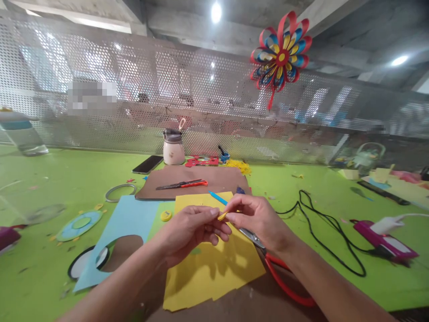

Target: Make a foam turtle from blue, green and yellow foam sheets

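Observation:
Between the fingertips of both hands is a small yellow paper piece. My left hand pinches its left end with thumb and finger, the other fingers loosely curled beneath. Thumb and index finger of my right hand close on the other end. Below them lies a sheet of yellow paper with a blue pen at its upper edge. Red-handled scissors rest under my right wrist and forearm, partly hidden. A small yellow disc sits just left of the yellow sheet.
Blue paper with a round hole lies left, near a blue paper disc. A utility knife rests on brown cardboard. Behind stand a phone and a white jar. A black cable loops to a purple power strip at right.

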`<state>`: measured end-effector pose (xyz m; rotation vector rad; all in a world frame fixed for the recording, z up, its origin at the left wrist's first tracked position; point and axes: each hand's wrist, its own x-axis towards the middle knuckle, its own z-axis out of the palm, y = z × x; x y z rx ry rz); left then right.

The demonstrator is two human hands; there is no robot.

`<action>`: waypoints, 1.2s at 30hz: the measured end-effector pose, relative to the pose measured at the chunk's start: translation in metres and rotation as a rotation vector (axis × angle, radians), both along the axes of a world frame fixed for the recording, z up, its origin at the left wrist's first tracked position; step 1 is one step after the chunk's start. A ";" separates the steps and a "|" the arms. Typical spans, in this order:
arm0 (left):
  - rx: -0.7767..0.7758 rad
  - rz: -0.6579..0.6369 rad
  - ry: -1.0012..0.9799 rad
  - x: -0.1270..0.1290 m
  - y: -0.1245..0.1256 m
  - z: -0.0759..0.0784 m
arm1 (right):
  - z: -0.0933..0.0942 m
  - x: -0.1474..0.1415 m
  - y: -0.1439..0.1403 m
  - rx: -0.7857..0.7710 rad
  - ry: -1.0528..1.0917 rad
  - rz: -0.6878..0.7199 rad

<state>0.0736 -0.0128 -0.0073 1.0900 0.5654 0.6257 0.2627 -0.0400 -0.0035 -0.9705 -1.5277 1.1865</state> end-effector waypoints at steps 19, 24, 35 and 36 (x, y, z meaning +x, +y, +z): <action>-0.004 -0.003 0.009 0.005 -0.003 0.000 | -0.007 0.013 0.009 0.169 0.078 0.174; 0.125 0.143 0.059 0.008 -0.004 -0.001 | -0.011 0.010 0.006 -0.073 0.180 0.019; 0.216 0.197 0.137 0.010 -0.004 -0.003 | -0.012 -0.004 0.001 0.121 -0.105 -0.274; 0.200 0.203 0.145 0.010 -0.004 -0.004 | -0.013 -0.001 0.003 0.120 -0.106 -0.328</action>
